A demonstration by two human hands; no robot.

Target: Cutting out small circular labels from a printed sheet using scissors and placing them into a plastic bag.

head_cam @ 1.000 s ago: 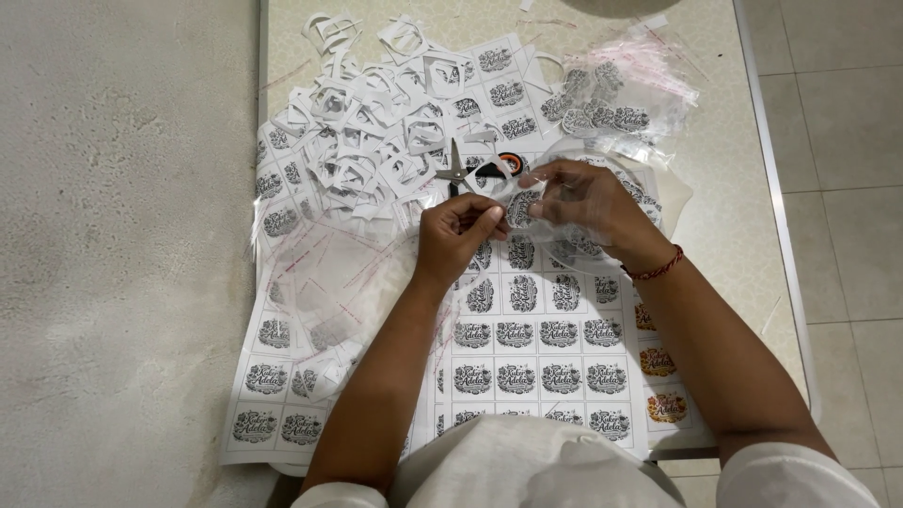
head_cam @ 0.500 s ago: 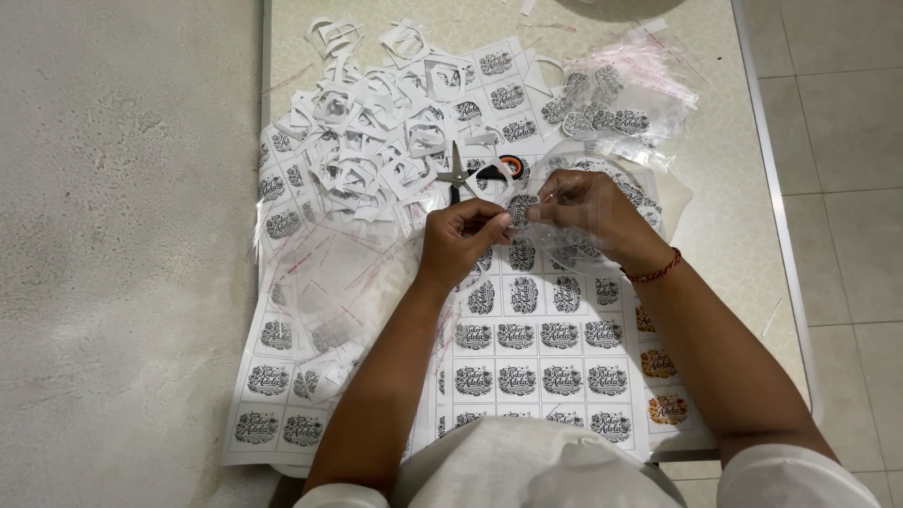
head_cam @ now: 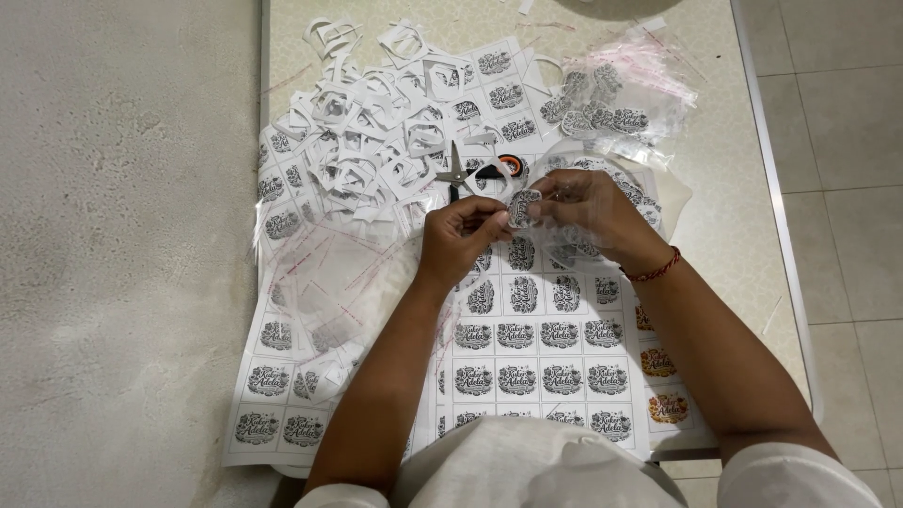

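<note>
My left hand point(head_cam: 463, 235) and my right hand point(head_cam: 591, 214) meet above a printed sheet of black-and-white labels point(head_cam: 527, 348). Between the fingertips of both hands is a small cut-out label point(head_cam: 523, 207), partly inside a thin clear plastic sleeve that my right hand grips. A red string bracelet point(head_cam: 655, 272) circles my right wrist. A pair of scissors point(head_cam: 467, 175) with black and orange handles lies just beyond my hands on the paper.
A heap of white paper offcuts point(head_cam: 372, 132) covers the upper left of the table. Clear bags holding cut labels point(head_cam: 616, 99) lie at upper right. Empty clear sleeves point(head_cam: 329, 282) rest at left. The table's right edge point(head_cam: 771, 216) borders a tiled floor.
My hands have stayed over the same spot; the fingers have shifted slightly, and the cut-out label now stands more upright between them.
</note>
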